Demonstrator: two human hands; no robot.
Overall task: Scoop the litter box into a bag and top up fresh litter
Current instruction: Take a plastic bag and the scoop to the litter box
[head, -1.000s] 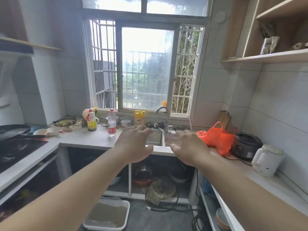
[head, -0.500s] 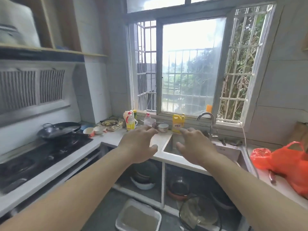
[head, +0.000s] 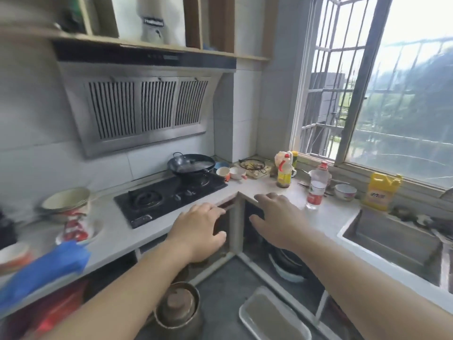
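Counter: the pale L-shaped worktop (head: 247, 186) wrapped the corner in front of me, open shelving beneath it.
Window: the barred window (head: 382, 82) stood on my right, greenery behind the glass.
Hood: the slatted range hood (head: 144, 106) hung over the stove on my left.
Sink: a steel sink (head: 392, 238) was sunk into the counter at far right.
Stove: the black gas hob (head: 169, 196) lay in the counter, a dark wok (head: 191, 164) sitting on its far burner.
Litter box: the white litter box (head: 274, 315) lay on the grey floor below my right forearm, filled with greyish litter, just out from the lower shelf.
Pot: a round lidded pot (head: 177, 306) stood on the floor under my left forearm, near the litter box but apart from it.
Left hand: my left hand (head: 198, 231) hung in the air before the counter corner, palm down, fingers loosely spread, holding nothing.
Right hand: my right hand (head: 277, 219) hovered beside it, fingers spread and slightly bent, holding nothing.
Yellow jug: a yellow jug (head: 381, 191) stood on the sill ledge by the sink.
Oil bottle: a yellow-labelled bottle (head: 284, 171) stood near the corner.
Water bottle: a clear, red-capped bottle (head: 316, 186) stood just beyond my right fingertips.
Bowl: a small bowl (head: 345, 192) sat between the water bottle and the jug.
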